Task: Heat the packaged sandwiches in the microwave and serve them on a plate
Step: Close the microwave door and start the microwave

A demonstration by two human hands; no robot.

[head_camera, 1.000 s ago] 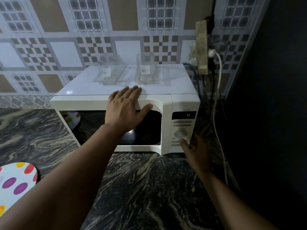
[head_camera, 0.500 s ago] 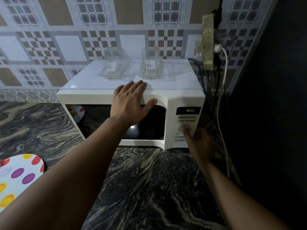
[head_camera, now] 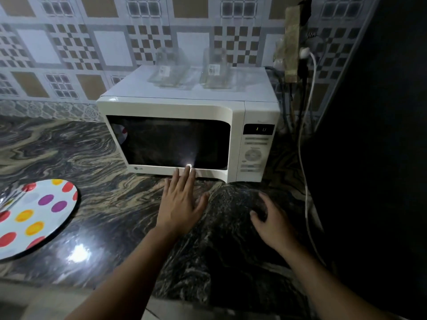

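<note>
Before the microwave [head_camera: 184, 125], left hand [head_camera: 179, 204] flat, empty.

Two bare forearms reach into view from the bottom edge, and no sleeve covers either of them up to where the picture cuts them off. The left hand [head_camera: 179, 205] is bare: no glove, no ring and no band at the wrist shows. The right hand [head_camera: 273, 224] is bare as well, with no watch, bracelet or ring to be seen. The fingers [head_camera: 176, 179] of the left hand are slim with short nails. The right hand sits in dimmer light, so fine details of its nails cannot be told.
</note>
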